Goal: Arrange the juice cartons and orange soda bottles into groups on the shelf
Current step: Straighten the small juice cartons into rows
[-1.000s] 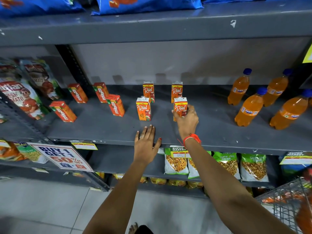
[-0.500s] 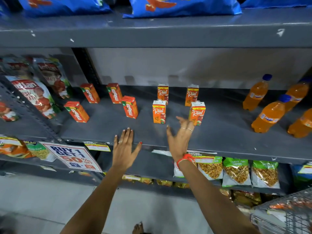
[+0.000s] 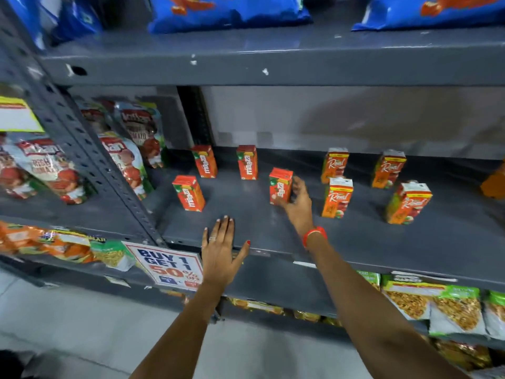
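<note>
Several red Maaza juice cartons stand on the grey shelf (image 3: pixel 355 242): two at the back (image 3: pixel 205 161) (image 3: pixel 247 161), one front left (image 3: pixel 188 193), one front right (image 3: pixel 280 186). My right hand (image 3: pixel 299 199) curls around that front right carton, fingers on its right side. To the right stand several orange Real cartons, such as the front ones (image 3: pixel 336 197) (image 3: pixel 408 203). My left hand (image 3: pixel 221 247) lies flat and open on the shelf's front edge. An orange soda bottle (image 3: pixel 494 184) barely shows at the right edge.
Tomato ketchup pouches (image 3: pixel 123 157) fill the bay to the left, past a perforated upright (image 3: pixel 90 160). Blue snack bags (image 3: pixel 226 9) lie on the shelf above. A "Buy 1 Get 1" sign (image 3: pixel 166 265) hangs at the shelf edge. Snack packets (image 3: pixel 426 305) fill the lower shelf.
My right hand let go of a Real carton and moved left onto the front right Maaza carton. The view swung left, so the soda bottles slid almost out of sight.
</note>
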`<state>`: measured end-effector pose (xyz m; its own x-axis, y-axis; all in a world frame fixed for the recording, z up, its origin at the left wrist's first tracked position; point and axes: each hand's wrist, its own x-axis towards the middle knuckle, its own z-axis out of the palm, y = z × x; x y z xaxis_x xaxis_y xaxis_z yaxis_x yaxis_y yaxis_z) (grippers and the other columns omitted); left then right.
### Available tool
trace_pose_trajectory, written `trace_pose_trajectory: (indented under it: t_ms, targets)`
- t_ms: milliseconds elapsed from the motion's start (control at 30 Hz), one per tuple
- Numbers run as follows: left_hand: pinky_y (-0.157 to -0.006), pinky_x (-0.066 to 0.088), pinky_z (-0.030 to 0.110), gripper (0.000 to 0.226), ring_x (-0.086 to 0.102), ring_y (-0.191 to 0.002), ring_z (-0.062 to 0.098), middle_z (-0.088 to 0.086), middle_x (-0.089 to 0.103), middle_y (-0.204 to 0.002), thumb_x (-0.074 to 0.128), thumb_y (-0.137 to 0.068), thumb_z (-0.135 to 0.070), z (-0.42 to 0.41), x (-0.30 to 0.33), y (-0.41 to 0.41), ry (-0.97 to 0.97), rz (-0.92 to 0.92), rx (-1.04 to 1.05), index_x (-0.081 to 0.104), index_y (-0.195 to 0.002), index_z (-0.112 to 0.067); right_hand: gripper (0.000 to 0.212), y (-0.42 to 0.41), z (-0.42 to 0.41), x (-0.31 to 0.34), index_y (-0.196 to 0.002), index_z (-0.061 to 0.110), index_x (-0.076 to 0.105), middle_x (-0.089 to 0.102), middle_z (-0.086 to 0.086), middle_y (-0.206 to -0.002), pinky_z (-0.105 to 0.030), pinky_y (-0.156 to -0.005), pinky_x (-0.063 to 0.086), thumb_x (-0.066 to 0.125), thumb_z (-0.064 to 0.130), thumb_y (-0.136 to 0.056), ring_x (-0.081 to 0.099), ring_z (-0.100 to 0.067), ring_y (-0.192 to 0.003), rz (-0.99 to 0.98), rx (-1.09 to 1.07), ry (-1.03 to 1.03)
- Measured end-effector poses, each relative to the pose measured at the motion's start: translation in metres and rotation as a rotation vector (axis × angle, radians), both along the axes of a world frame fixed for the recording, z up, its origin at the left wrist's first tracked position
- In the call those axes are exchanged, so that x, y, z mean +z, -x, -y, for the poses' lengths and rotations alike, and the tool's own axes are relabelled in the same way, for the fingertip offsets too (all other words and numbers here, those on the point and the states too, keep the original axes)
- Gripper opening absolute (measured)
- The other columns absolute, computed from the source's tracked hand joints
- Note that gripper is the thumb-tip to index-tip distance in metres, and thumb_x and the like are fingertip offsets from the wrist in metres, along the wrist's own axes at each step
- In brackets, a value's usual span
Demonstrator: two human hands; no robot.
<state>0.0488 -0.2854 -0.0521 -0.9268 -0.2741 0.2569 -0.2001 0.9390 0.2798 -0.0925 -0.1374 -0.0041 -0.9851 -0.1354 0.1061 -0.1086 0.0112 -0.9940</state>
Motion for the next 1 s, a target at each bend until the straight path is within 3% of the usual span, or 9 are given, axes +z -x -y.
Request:
trace_pose_trajectory:
  t_ms: [100, 200, 400, 667, 767, 900, 1000]
  targets:
    - [-0.11, 0.013, 0.042, 0.077, 0.037, -0.133, 0.026, 0.01, 0.044, -0.142, 0.014, -0.087, -0.064, 0.001, -0.002, 0.0, -0.011, -0.013, -0.015, 0.04, -0.134, -0.009, 0.046, 0.005, 0.002, 0.0, -0.118, 0.003, 0.05, 0.061, -0.01, -0.108, -0.026, -0.086, 0.052, 0.069, -0.005, -0.076, 0.057, -0.019, -0.099, 0.013, -0.035, -0.057]
    - [-0.111, 0.015, 0.043, 0.077, 0.038, -0.132, 0.026, 0.01, 0.045, -0.141, 0.014, -0.087, -0.064, 0.004, -0.003, 0.001, -0.006, -0.014, -0.017, 0.04, -0.133, -0.009, 0.048, 0.004, 0.015, -0.001, -0.116, 0.004, 0.051, 0.064, -0.014, -0.112, -0.011, -0.072, 0.05, 0.073, -0.001, -0.073, 0.06, -0.022, -0.101, 0.014, 0.001, -0.082]
    - [-0.112, 0.018, 0.047, 0.075, 0.036, -0.134, 0.025, 0.009, 0.043, -0.143, 0.015, -0.086, -0.063, 0.004, -0.005, 0.002, 0.002, -0.017, -0.003, 0.039, -0.134, -0.01, 0.047, -0.012, 0.05, 0.002, -0.114, 0.0, 0.051, 0.064, -0.017, -0.108, -0.001, -0.064, 0.047, 0.073, -0.003, -0.072, 0.06, -0.019, -0.093, -0.002, 0.105, -0.086]
    - [-0.113, 0.013, 0.046, 0.081, 0.029, -0.137, 0.024, 0.009, 0.037, -0.147, 0.007, -0.084, -0.066, 0.003, -0.001, 0.0, 0.01, -0.016, -0.002, 0.033, -0.138, -0.011, 0.055, -0.02, 0.068, 0.0, -0.126, 0.003, 0.046, 0.061, -0.018, -0.121, 0.003, -0.065, 0.045, 0.07, 0.001, -0.077, 0.057, -0.017, -0.101, 0.011, 0.166, -0.114]
    - [-0.113, 0.013, 0.046, 0.082, 0.029, -0.137, 0.023, 0.009, 0.037, -0.146, 0.006, -0.084, -0.067, 0.003, -0.002, 0.0, 0.006, -0.005, -0.005, 0.034, -0.138, -0.011, 0.058, -0.023, 0.064, 0.002, -0.129, 0.007, 0.043, 0.058, -0.015, -0.127, -0.001, -0.073, 0.046, 0.07, 0.002, -0.078, 0.057, -0.021, -0.112, 0.014, 0.204, -0.112]
    - [-0.111, 0.018, 0.05, 0.073, 0.035, -0.134, 0.025, 0.01, 0.043, -0.142, 0.017, -0.087, -0.061, 0.002, -0.004, 0.002, 0.032, -0.029, 0.002, 0.039, -0.135, -0.01, 0.064, -0.033, 0.044, 0.001, -0.133, 0.012, 0.041, 0.051, -0.005, -0.131, -0.02, -0.096, 0.04, 0.071, 0.002, -0.077, 0.047, -0.01, -0.117, 0.031, 0.174, -0.088]
    - [-0.11, 0.022, 0.052, 0.059, 0.041, -0.13, 0.025, 0.01, 0.051, -0.137, 0.029, -0.088, -0.046, -0.011, -0.004, 0.002, 0.011, -0.095, -0.025, 0.047, -0.129, -0.008, 0.049, -0.047, 0.015, -0.006, -0.125, 0.011, 0.049, 0.056, -0.002, -0.121, -0.018, -0.095, 0.043, 0.067, 0.0, -0.08, 0.052, -0.01, -0.112, -0.005, 0.063, -0.1]
